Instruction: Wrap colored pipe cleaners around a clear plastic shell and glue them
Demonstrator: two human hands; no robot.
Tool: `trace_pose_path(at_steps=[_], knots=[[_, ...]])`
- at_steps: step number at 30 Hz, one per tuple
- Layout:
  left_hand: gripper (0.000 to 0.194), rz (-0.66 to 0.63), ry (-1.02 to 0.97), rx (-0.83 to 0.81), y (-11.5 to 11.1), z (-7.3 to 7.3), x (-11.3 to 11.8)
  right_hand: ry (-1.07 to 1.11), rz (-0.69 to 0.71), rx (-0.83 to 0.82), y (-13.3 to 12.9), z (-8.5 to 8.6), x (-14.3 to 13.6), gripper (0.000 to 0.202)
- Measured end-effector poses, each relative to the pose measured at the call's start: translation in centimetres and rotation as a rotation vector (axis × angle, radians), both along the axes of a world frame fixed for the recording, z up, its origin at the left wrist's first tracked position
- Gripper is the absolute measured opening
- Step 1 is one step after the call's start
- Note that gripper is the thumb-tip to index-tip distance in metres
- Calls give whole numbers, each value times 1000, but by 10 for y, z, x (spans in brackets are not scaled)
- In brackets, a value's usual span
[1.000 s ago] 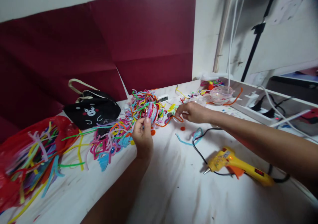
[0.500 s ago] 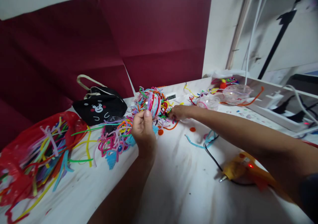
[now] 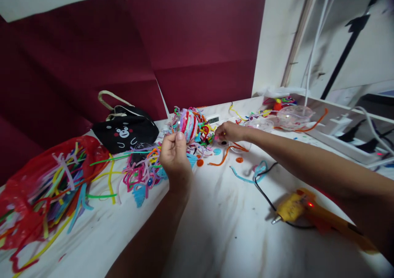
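My left hand (image 3: 175,157) is closed on a ball wrapped in striped pipe cleaners (image 3: 189,126), coloured red, white, pink, blue and lilac, the thumb pressing its near side. Behind the ball a heap of tangled pipe cleaners (image 3: 205,130) partly shows. To its right, my right hand (image 3: 230,131) has its fingers pinched together low over the table; a small pinkish spot and a dark bit show at the fingertips, too small to name. Just beneath it lie a clear round shell (image 3: 243,148) and an orange pipe cleaner (image 3: 220,162).
A yellow glue gun (image 3: 291,208) with a lit red light lies at the right. At the left sits a red plastic bag (image 3: 18,179) of pipe cleaners. A black bag (image 3: 123,132) stands at the back, a white tray (image 3: 341,142) with plugs at far right.
My right hand has lifted slightly and moved right, off the edge of the pipe-cleaner heap, uncovering a light-blue disc and the clear shell. My left hand still holds the ball, nearly in place.
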State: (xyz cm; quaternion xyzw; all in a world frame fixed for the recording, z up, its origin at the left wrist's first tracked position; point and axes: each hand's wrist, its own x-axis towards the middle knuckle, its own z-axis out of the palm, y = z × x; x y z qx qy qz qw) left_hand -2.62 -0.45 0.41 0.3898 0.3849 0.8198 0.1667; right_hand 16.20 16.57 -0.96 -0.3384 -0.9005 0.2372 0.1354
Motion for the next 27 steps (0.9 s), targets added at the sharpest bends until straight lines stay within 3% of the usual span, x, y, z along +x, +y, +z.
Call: trace_pose_path(at_steps=[7,13,19,27], knots=[[44,-70,-15,-56,1,-10,6,538,-225,-171,-15,37,34,26],[42,-91,17,-123,1,-17,8,756,-313,-374,-34,59,61,16],[45,-138,45,-190,-3,-19,12,739,-291,-573,-61,53,73,11],[44,-161,48,-171,-4,-19,12,567,-290,-638,-85,22,85,28]])
